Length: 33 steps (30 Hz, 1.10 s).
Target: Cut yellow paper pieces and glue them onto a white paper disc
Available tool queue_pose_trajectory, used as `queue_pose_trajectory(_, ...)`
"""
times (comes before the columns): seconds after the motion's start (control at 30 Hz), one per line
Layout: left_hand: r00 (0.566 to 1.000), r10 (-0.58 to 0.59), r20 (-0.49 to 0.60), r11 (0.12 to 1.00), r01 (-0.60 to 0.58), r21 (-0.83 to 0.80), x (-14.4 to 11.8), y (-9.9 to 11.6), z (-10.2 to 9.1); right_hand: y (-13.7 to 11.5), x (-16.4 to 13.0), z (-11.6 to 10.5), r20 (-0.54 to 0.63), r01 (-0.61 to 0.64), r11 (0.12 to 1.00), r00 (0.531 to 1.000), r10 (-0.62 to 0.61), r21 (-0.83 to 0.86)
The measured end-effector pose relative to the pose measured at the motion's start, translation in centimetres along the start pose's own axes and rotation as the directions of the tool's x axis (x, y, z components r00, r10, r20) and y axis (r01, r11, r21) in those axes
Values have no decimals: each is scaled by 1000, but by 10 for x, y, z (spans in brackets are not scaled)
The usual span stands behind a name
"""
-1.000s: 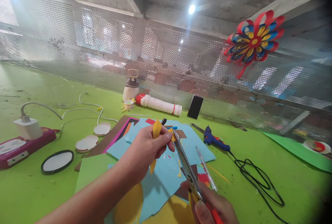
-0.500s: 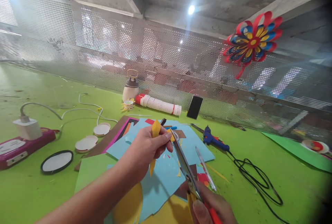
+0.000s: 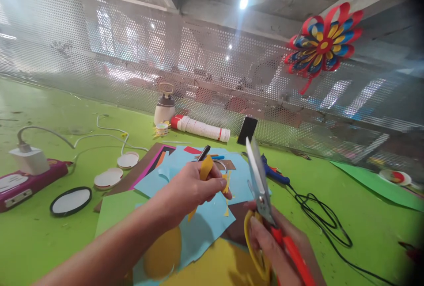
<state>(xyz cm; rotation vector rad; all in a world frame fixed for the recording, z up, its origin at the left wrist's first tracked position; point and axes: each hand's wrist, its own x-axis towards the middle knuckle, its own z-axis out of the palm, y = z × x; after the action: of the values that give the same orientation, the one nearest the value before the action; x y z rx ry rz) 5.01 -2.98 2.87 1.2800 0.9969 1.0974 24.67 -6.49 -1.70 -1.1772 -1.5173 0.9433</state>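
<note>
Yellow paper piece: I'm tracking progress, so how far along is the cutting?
Done: fringe cuts show on the yellow piece and snippets lie on the blue sheet. In hand: left hand pinches it; right hand holds shut scissors apart. Remaining cuts: cannot tell.

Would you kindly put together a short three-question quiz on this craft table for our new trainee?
1. True or false: the scissors are in the right hand.
2. What does the left hand pinch? A) yellow paper strip B) glue gun C) phone
3. Fill in: the glue gun on the green table is coloured ____.

Key: 1 true. 2 A, the yellow paper strip. 3 blue.
</note>
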Motion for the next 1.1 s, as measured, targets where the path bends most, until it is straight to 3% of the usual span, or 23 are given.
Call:
queue_pose_trajectory(0.2,971,-93,220,993,75,89,-4,-5,5,-4,9,-13,151,122,989,980,-132,78)
queue_pose_trajectory(0.3,938,-137,320,990,118,77,-2,-9,8,-3,11,-13,247,113,980,957,-152,166)
queue_pose_trajectory(0.4,925,-155,347,986,121,117,1,-13,9,-2,12,-9,293,75,973,946,-139,219)
queue_pose_trajectory(0.53,926,-121,358,988,77,135,3,-16,9,-1,10,-5,254,68,972,959,-126,226)
queue_pose_trajectory(0.77,954,-138,267,984,101,150,0,-18,13,2,9,-4,196,135,978,966,-166,161)
queue_pose_trajectory(0.93,968,-166,190,986,161,41,-1,-23,19,6,7,-1,-5,233,957,972,-236,171)
queue_pose_trajectory(1.1,987,-135,82,987,141,-75,-5,-24,26,9,5,5,-102,299,943,953,-286,148)
